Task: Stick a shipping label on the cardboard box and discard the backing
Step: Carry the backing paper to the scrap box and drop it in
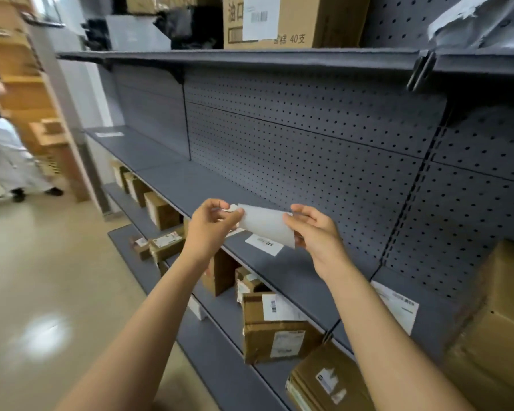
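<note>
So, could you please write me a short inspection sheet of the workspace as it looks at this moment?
Surface: grey metal shelf at hand height, mostly bare, with a white label lying near its front edge.
Job's things: label sheet held in the air between both hands, plain side towards the camera; cardboard box on the shelf at far right.
Clutter: labelled parcels on the lower shelves.
Hands: left hand pinches the sheet's left end; right hand pinches its right edge.
Cables: nothing seen.
Surroundings: pegboard back panel; printed carton on the top shelf; a person in white at far left.
</note>
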A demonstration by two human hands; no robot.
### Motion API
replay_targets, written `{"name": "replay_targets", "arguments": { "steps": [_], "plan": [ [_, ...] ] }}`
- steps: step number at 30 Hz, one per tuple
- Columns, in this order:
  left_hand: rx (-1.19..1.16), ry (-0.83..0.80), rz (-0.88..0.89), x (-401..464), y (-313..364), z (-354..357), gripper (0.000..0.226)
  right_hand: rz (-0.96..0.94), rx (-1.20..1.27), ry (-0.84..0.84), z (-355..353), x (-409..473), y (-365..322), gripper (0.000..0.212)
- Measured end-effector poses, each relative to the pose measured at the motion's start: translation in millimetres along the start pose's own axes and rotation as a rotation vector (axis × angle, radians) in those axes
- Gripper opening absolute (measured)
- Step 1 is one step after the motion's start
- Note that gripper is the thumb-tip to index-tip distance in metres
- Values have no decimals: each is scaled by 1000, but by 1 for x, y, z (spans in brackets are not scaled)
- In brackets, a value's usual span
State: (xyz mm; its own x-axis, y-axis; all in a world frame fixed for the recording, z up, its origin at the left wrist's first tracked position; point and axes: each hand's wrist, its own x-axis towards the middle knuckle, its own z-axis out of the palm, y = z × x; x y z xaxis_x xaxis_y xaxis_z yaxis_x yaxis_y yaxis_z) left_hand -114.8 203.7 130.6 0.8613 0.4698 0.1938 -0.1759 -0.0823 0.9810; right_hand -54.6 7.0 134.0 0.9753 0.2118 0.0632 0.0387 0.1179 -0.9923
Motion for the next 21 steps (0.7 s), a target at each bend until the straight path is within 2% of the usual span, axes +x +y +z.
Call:
{"name": "replay_targets", "arguments": {
  "steps": [8, 15, 21],
  "plan": [
    [30, 299, -46, -36, -24, -114, 17, 71, -56, -258, 108, -19, 35, 23],
    [159, 319, -117, -53, -33, -192, 28, 115, -36, -351, 191, -30, 62, 17],
    [157, 419, -152, -41, -52, -275, 27, 141, -113, -429, 273, -24, 90, 16]
  ]
}}
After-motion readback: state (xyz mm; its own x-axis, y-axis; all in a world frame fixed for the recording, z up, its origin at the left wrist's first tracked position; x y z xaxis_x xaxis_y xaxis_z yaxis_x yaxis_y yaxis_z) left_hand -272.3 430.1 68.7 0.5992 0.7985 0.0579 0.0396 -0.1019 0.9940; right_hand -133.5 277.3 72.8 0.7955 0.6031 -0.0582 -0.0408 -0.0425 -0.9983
